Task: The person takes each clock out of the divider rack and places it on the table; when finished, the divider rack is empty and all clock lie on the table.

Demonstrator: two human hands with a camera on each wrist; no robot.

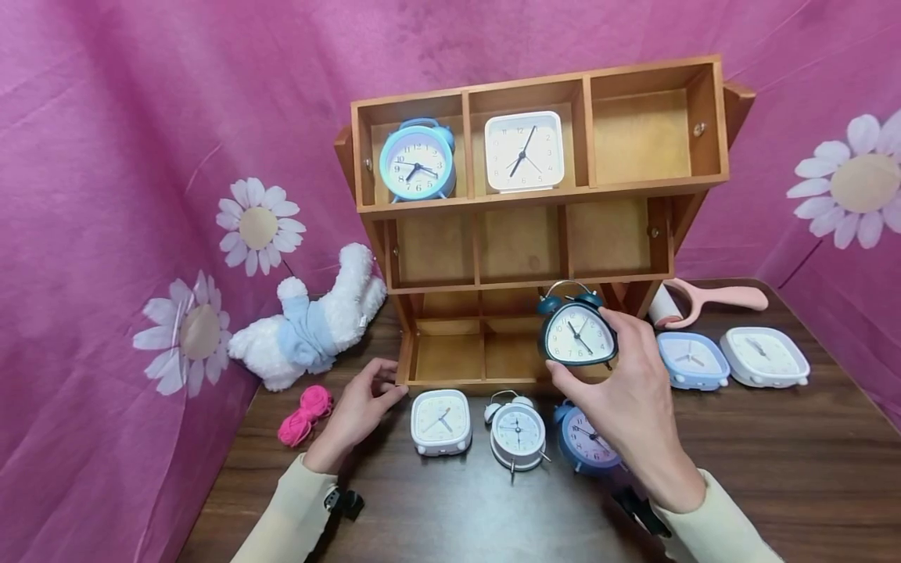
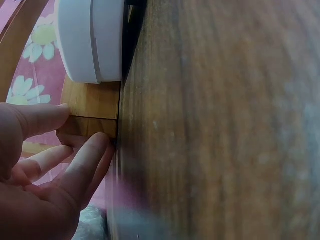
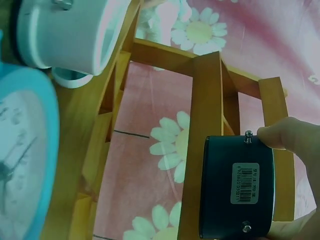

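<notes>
My right hand (image 1: 626, 391) pinches a dark green rounded-triangle alarm clock (image 1: 580, 335) between thumb and fingers, holding it before the lower part of a wooden shelf (image 1: 542, 197). In the right wrist view the clock's underside (image 3: 237, 187) shows a barcode label and short metal feet. My left hand (image 1: 362, 410) grips the shelf's lower left corner (image 2: 90, 125), thumb on one side and fingers on the other. Near it a white square clock (image 1: 441, 422) stands on the table. A white twin-bell clock (image 1: 518, 434) and a blue-purple clock (image 1: 587, 439), partly hidden by my right hand, stand alongside.
Upstairs in the shelf are a light blue alarm clock (image 1: 418, 163) and a white square clock (image 1: 524, 151). On the right lie a blue clock (image 1: 693, 360), a white clock (image 1: 765, 357) and a pink-handled lint roller (image 1: 725, 297). Left are a plush toy (image 1: 310, 328) and pink yarn (image 1: 306, 414).
</notes>
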